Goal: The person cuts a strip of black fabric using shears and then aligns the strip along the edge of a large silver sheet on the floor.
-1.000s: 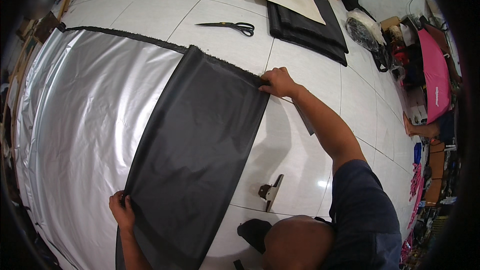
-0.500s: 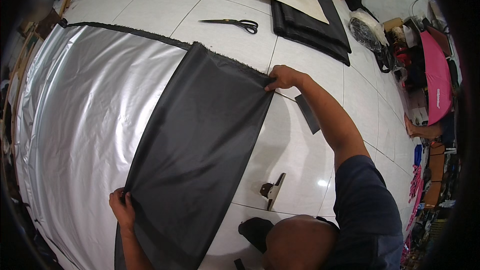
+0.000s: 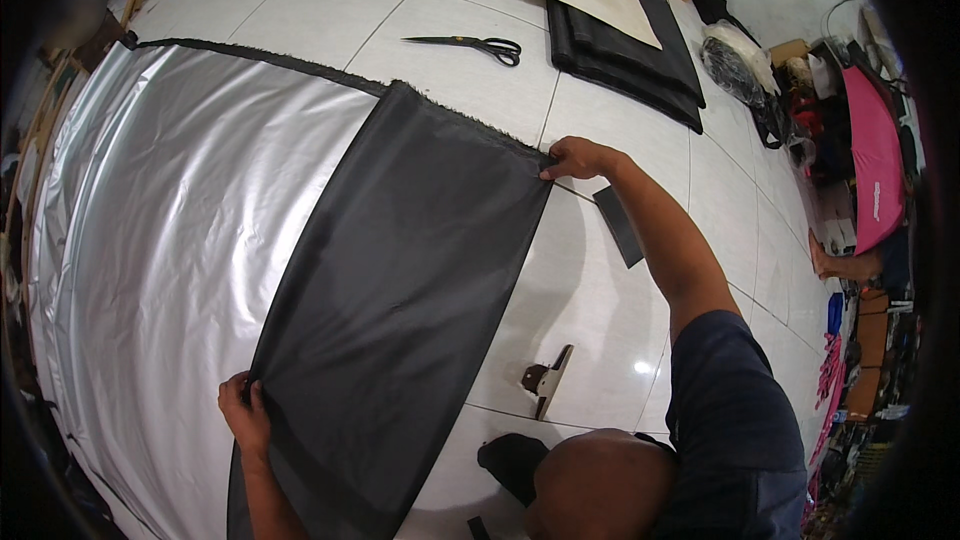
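Silver sheeting covers the floor at left. Left hand pinches the black fabric panel's near edge; right hand pinches its far corner, now drawn farther right, pulling the panel flatter. Scissors lie beyond.

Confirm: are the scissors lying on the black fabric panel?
No. The scissors lie on bare white floor tile beyond the far edge of the black fabric panel, apart from it.
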Tool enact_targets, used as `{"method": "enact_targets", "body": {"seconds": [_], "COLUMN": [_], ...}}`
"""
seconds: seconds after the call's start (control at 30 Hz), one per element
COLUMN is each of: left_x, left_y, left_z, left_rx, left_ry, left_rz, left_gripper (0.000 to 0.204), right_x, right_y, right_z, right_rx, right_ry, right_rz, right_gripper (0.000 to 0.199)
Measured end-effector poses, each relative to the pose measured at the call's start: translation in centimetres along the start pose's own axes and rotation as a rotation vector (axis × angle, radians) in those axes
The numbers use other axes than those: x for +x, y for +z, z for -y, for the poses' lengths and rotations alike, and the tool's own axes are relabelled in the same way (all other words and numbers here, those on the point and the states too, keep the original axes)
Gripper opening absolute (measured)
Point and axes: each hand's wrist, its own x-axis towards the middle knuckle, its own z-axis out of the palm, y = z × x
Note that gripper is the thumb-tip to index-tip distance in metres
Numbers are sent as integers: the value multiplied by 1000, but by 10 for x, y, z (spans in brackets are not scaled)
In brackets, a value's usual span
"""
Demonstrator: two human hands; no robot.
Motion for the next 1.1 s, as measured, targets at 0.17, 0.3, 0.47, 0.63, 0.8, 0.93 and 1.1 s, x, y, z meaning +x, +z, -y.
{"method": "enact_targets", "body": {"seconds": [0.17,0.3,0.47,0.63,0.8,0.93,1.1], "left_x": [0,-1,0,-2,3,3,0], "left_y": [2,2,4,1,-2,-6,1], "left_z": [-1,3,0,9,14,10,9], "left_rx": [-17,-33,-64,-19,-103,-129,-99], "left_ry": [-14,4,18,6,-40,-23,-13], "left_rz": [-6,-25,-43,-22,72,69,25], "left_gripper": [22,21,20,15,12,13,14], "right_x": [-2,-8,-13,-19,-18,-18,-32], "right_y": [3,3,19,27,26,36,57], "right_z": [-3,6,-13,3,1,1,4], "right_rx": [12,67,199,106,53,198,385], "right_ry": [-12,22,-10,82,103,186,271], "right_rz": [-49,-62,-187,-249,-272,-330,-581], "right_gripper": [45,41,39,43,50,51,57]}}
